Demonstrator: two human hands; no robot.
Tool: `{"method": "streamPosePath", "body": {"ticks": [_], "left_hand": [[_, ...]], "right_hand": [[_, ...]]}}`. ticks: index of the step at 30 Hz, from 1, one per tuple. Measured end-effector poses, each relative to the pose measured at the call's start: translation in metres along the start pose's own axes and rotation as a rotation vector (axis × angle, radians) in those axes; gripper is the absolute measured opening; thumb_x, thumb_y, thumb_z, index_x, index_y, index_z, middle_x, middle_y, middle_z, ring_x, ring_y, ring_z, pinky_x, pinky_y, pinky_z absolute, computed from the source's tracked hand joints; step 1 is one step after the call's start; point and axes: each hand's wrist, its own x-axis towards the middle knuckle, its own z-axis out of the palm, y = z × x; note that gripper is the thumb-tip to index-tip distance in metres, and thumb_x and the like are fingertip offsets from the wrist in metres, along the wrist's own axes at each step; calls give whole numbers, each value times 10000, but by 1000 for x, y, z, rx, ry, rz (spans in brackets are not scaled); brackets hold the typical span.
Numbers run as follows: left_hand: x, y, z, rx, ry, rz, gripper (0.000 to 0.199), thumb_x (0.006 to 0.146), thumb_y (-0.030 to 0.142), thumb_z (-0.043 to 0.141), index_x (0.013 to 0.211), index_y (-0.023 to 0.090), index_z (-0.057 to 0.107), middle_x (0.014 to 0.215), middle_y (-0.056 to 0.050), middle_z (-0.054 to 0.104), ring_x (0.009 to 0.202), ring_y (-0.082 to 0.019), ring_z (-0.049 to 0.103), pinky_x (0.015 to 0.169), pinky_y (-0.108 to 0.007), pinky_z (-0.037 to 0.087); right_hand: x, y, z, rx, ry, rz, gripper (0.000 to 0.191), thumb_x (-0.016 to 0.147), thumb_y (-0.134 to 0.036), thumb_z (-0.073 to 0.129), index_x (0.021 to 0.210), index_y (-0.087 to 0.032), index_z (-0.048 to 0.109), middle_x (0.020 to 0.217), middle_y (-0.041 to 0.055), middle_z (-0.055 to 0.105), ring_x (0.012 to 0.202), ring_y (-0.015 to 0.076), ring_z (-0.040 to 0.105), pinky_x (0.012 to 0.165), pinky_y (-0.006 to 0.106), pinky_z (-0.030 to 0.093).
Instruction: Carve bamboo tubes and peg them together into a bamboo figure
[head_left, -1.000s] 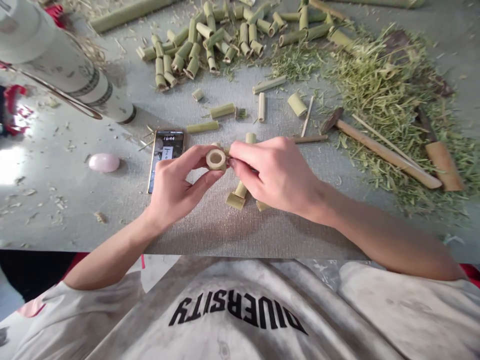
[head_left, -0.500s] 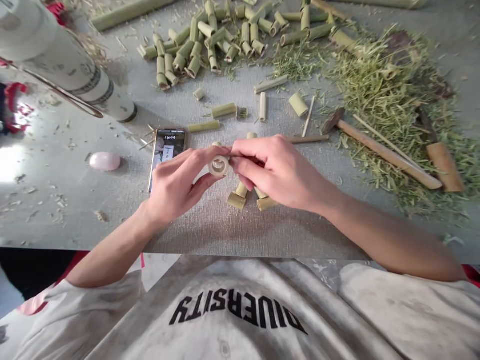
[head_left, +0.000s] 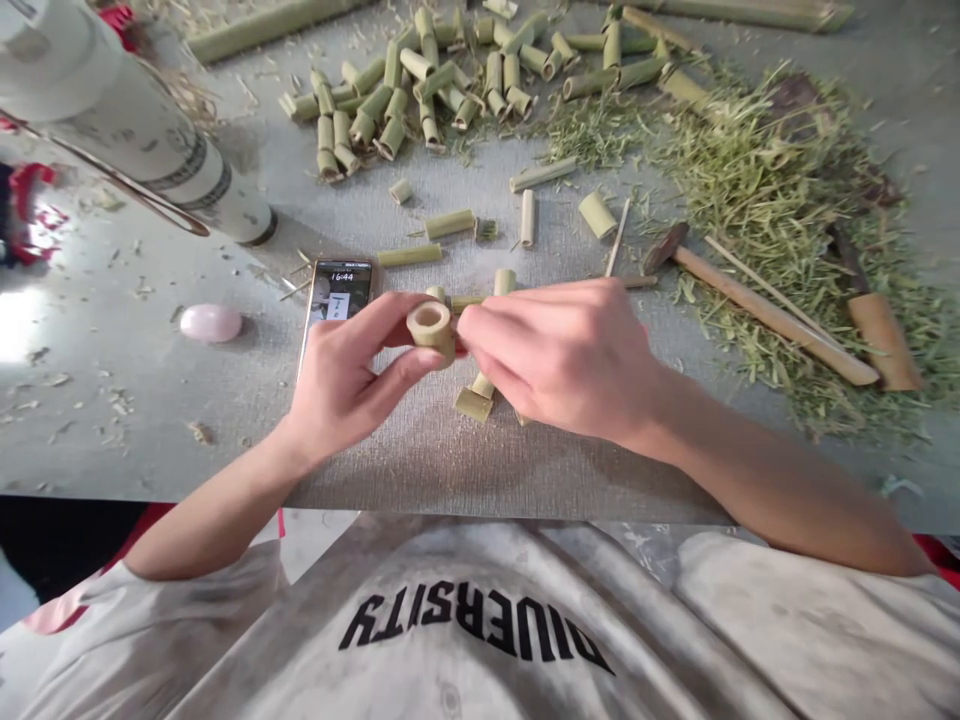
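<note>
A short hollow bamboo tube (head_left: 433, 335) is pinched between the thumb and fingers of my left hand (head_left: 349, 370), its open end tilted up toward me. My right hand (head_left: 566, 355) is closed right beside the tube, fingertips at its right side; whatever those fingers grip is hidden behind them. Beneath and behind both hands lie joined bamboo pieces, with an upright piece (head_left: 505, 282) at the back and a foot-like piece (head_left: 474, 403) at the front. The right hand covers much of them.
A phone (head_left: 339, 285) lies left of my hands, with a pink stone (head_left: 211, 323) farther left. A white patterned cylinder (head_left: 187, 160) stands at upper left. Many cut bamboo tubes (head_left: 390, 100) fill the back. A hammer (head_left: 772, 312) and green shavings (head_left: 757, 190) lie right.
The bamboo tube in my left hand has tipped, showing its side as well as its opening. My right hand has turned over, knuckles up, and come slightly lower.
</note>
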Motion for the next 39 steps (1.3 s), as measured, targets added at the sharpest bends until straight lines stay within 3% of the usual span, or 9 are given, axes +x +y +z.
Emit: {"method": "streamPosePath", "body": {"ticks": [6, 13, 18, 21, 27, 29, 33, 35, 39], "left_hand": [[-2, 6, -5, 263, 7, 250, 223, 1124, 431, 687, 1204, 247, 784, 971, -69, 865, 807, -227, 833, 801, -373, 700], [2, 11, -12, -24, -100, -16, 202, 1159, 390, 639, 1123, 237, 766, 791, 0, 801, 568, -123, 677, 502, -240, 505], [-1, 5, -2, 367, 32, 350, 225, 1151, 279, 625, 1350, 200, 694, 1085, -79, 875, 826, -185, 830, 769, -287, 657], [-1, 9, -4, 368, 37, 337, 235, 1159, 311, 626, 1353, 195, 693, 1095, -84, 874, 859, -195, 838, 798, -298, 665], [3, 13, -10, 71, -76, 45, 193, 1174, 395, 613, 1185, 232, 716, 802, 12, 798, 558, -112, 672, 526, -230, 519], [2, 10, -7, 139, -12, 123, 170, 1164, 361, 634, 1250, 232, 703, 918, -19, 840, 663, -132, 750, 584, -235, 561], [0, 6, -1, 343, 86, 434, 232, 1170, 330, 603, 1366, 226, 672, 1064, -61, 865, 802, -180, 815, 737, -297, 648], [0, 9, -3, 336, 73, 388, 233, 1172, 359, 599, 1345, 230, 686, 1024, -51, 857, 752, -170, 787, 704, -298, 633], [1, 14, -7, 76, -15, 112, 163, 1156, 348, 638, 1243, 245, 730, 843, 9, 814, 538, -109, 626, 511, -246, 499]], "right_hand": [[4, 9, 6, 919, -359, 315, 351, 1177, -370, 454, 863, -231, 530, 609, -54, 571, 483, 102, 475, 525, 270, 345], [-2, -6, 5, -51, 25, 0, 330, 1125, -217, 494, 798, -217, 533, 673, -7, 522, 647, 135, 400, 642, 362, 196], [3, 6, 7, 498, -139, 183, 315, 1145, -274, 519, 834, -224, 532, 640, -37, 564, 551, 104, 441, 576, 291, 296], [5, 8, 6, 811, -287, 264, 359, 1188, -316, 447, 847, -232, 521, 602, -53, 560, 504, 100, 467, 541, 266, 347], [0, -4, 2, -16, 7, 26, 290, 1109, -215, 495, 822, -221, 533, 690, -10, 553, 643, 130, 412, 632, 348, 225], [1, -4, 1, -8, 6, 31, 278, 1108, -215, 496, 835, -220, 546, 704, -5, 573, 649, 131, 433, 634, 346, 233], [4, -1, -1, 536, -208, 185, 351, 1175, -284, 452, 841, -221, 541, 631, -33, 584, 541, 107, 467, 580, 289, 325], [3, -2, -1, 605, -239, 217, 359, 1183, -282, 444, 846, -218, 548, 627, -35, 594, 528, 102, 470, 571, 281, 328], [0, -6, 0, 64, 2, 53, 320, 1134, -243, 501, 823, -213, 569, 684, -11, 570, 624, 122, 405, 622, 331, 237]]}}
